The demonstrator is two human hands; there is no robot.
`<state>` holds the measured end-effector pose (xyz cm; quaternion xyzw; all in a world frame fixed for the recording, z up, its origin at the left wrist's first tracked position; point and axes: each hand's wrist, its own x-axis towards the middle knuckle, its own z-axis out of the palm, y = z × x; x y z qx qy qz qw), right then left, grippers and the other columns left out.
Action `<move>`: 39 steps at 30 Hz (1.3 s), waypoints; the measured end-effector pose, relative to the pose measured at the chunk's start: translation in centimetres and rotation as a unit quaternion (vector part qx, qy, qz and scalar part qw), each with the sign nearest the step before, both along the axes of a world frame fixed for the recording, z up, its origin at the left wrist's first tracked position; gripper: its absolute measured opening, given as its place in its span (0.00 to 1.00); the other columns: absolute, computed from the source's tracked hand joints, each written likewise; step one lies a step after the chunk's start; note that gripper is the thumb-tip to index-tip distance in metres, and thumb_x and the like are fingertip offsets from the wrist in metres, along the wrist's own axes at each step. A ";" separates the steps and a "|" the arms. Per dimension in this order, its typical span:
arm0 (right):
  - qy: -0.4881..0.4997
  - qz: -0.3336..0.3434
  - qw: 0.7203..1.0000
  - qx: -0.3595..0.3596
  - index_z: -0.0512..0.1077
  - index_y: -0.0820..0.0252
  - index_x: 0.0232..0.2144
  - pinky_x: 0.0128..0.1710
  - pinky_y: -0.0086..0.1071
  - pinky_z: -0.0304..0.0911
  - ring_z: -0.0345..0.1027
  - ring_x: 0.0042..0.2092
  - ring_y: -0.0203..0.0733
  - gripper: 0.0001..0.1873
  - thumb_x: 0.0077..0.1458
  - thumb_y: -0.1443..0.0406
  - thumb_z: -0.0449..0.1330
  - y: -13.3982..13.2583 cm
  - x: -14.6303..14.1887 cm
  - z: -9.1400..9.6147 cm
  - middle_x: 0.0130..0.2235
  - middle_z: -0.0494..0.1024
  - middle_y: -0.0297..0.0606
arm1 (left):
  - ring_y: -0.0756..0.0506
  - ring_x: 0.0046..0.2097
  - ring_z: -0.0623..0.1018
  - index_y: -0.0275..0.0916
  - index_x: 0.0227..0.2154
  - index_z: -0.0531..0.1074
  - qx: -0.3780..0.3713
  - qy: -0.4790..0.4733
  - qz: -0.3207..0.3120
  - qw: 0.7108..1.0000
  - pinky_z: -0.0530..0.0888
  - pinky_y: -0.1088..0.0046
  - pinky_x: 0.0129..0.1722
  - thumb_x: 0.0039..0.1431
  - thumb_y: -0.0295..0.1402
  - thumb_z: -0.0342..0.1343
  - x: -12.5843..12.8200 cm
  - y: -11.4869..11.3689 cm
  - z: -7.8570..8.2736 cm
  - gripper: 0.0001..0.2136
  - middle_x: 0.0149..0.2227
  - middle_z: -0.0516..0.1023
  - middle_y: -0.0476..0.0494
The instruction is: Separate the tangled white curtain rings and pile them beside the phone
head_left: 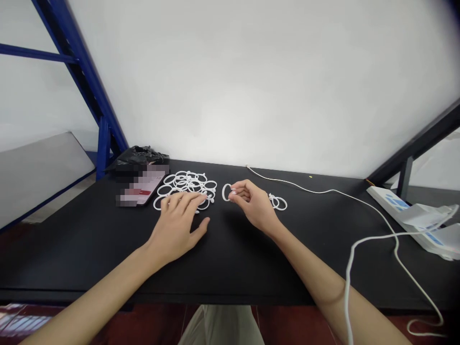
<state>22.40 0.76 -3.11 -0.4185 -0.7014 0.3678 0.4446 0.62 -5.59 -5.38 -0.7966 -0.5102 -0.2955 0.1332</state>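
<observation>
My right hand (251,201) pinches a white ring (225,192) between thumb and fingers, just above the black table. It looks like a plastic loop with a small knob, though the fingers cover part of it. My left hand (181,220) is open, palm down, with its fingers spread over the near side of a pile of similar white rings (185,181). Its fingertips reach the rings; whether they press on them I cannot tell. A few more white rings (280,203) lie just right of my right hand, partly hidden behind it.
On the black table (230,268), a phone (153,184) and a crumpled black plastic bag (142,155) lie at the left. A white cable (334,191) winds across the right side, near a white and blue box (398,206). Blue metal framing (86,76) rises at the left.
</observation>
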 end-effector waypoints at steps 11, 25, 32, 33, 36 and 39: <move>-0.119 0.139 0.976 0.116 0.73 0.57 0.36 0.39 0.29 0.69 0.72 0.36 0.34 0.03 0.58 0.65 0.62 -3.7 -0.5 2.3 0.35 0.77 0.33 | 0.38 0.46 0.72 0.38 0.47 0.69 -0.021 -0.029 -0.051 0.998 0.62 0.57 0.47 0.64 0.41 0.52 1.8 -0.6 0.1 0.14 0.42 0.79 0.40; -0.138 0.100 0.974 0.151 0.74 0.54 0.35 0.34 0.28 0.67 0.71 0.34 0.35 0.07 0.63 0.61 0.58 -3.4 -1.0 0.8 0.34 0.78 0.33 | 0.40 0.43 0.73 0.39 0.40 0.70 -0.021 -0.061 -0.076 0.995 0.62 0.57 0.46 0.61 0.40 0.55 2.0 -0.6 0.4 0.10 0.36 0.78 0.45; -0.194 -0.048 0.968 0.152 0.73 0.56 0.44 0.37 0.33 0.66 0.69 0.34 0.38 0.12 0.64 0.58 0.56 -0.8 0.4 0.4 0.35 0.77 0.36 | 0.37 0.48 0.70 0.41 0.53 0.66 -0.015 -0.105 0.059 0.993 0.65 0.55 0.48 0.64 0.38 0.50 0.5 0.1 0.4 0.17 0.47 0.76 0.39; -0.223 -0.081 0.958 0.162 0.74 0.56 0.43 0.38 0.35 0.66 0.69 0.35 0.40 0.12 0.64 0.58 0.55 -0.2 0.9 0.4 0.35 0.77 0.37 | 0.36 0.49 0.70 0.41 0.54 0.66 -0.020 -0.111 0.090 0.990 0.65 0.54 0.48 0.64 0.39 0.50 0.0 0.4 0.5 0.18 0.48 0.75 0.38; -0.348 -0.166 0.901 0.197 0.75 0.58 0.42 0.45 0.42 0.64 0.68 0.44 0.49 0.12 0.64 0.59 0.54 1.4 2.7 0.3 0.40 0.77 0.44 | 0.32 0.51 0.69 0.38 0.57 0.65 -0.053 -0.143 0.150 0.977 0.65 0.51 0.49 0.64 0.42 0.49 -1.5 1.7 0.8 0.22 0.48 0.75 0.35; -0.462 -0.242 0.835 0.174 0.75 0.62 0.46 0.46 0.47 0.62 0.67 0.47 0.57 0.17 0.63 0.56 0.56 2.3 4.2 0.3 0.45 0.75 0.52 | 0.30 0.53 0.68 0.38 0.53 0.68 -0.094 -0.158 0.165 0.969 0.65 0.48 0.50 0.62 0.45 0.49 -2.7 3.3 1.2 0.21 0.50 0.76 0.35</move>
